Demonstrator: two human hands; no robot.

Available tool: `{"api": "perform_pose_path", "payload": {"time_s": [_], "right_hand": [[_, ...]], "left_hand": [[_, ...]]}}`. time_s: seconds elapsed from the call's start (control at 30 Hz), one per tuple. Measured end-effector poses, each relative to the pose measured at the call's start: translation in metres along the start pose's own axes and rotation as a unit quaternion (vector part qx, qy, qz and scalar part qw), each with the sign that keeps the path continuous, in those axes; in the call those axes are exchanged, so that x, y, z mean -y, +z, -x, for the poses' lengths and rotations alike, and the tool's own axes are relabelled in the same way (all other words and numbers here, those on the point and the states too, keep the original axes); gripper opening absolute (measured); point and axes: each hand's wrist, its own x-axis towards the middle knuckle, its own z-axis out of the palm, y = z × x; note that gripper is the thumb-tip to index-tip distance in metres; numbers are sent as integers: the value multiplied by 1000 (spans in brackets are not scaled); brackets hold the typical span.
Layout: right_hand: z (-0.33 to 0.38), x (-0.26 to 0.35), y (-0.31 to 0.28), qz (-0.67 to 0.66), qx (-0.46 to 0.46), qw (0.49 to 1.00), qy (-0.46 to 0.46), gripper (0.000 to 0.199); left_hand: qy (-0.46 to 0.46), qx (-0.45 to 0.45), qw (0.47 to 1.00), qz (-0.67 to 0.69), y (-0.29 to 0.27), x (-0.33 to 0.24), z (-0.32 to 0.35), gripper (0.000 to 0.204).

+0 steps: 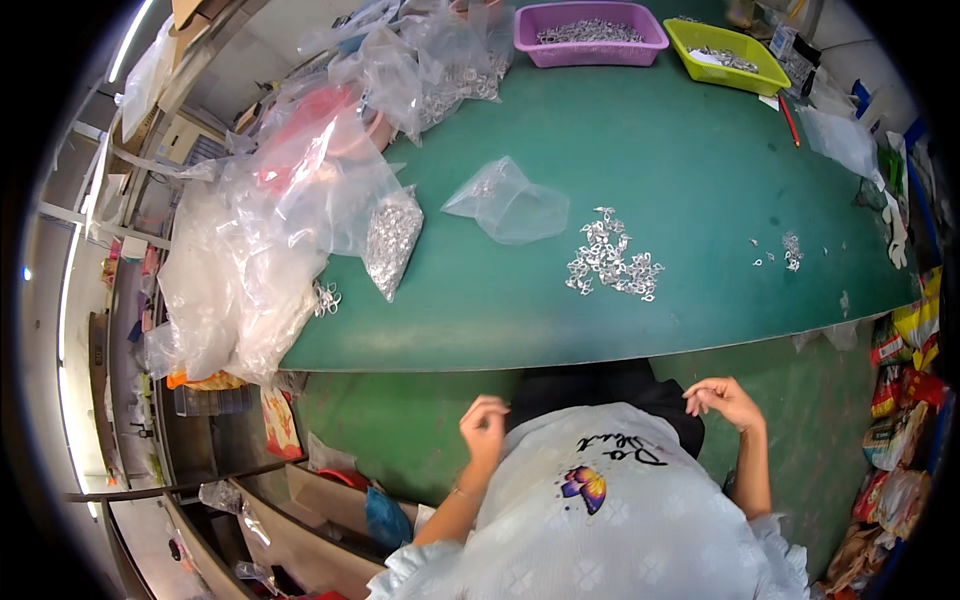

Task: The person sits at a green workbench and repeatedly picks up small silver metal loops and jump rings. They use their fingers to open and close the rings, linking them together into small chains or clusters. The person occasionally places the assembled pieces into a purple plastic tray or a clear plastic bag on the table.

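Green tabletop (480, 320) with a curved near edge spreads across a cluttered workroom, seen from above through a round fisheye view; heaped clear plastic bags (225, 240) crowd its left side. Beyond that edge from the seated person, right of the tabletop's middle, lies a loose pile of small silvery metal pieces (612, 265). It has no single long axis: roughly L-shaped, one arm points away from the person, the other runs rightward.

Both hands are well short of the pile, on the person's side of the edge. The left hand (484, 424) is ahead and to the left of the body, fingers curled inward; whether it is fully closed cannot be told. The right hand (722, 401) has loosely bent fingers, apart from the thumb, with nothing visible in them. From it the pile lies ahead and leftward; from the left hand, ahead and rightward. The right hand looks slightly nearer.

Black cursive lettering (630, 450) appears on the pale shirt (620, 540) above a butterfly motif. Bright packages (905, 388) at far right bear print too small to make out.
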Motion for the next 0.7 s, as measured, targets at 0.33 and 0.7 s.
{"api": "perform_pose_path", "payload": {"time_s": [0.33, 0.7], "right_hand": [[35, -226, -30, -115, -289, 891, 330, 27], [-53, -153, -64, -144, -271, 900, 310, 29]], "left_hand": [[-493, 226, 827, -147, -95, 208, 157, 16], [-568, 195, 780, -173, -57, 150, 108, 19]]}}
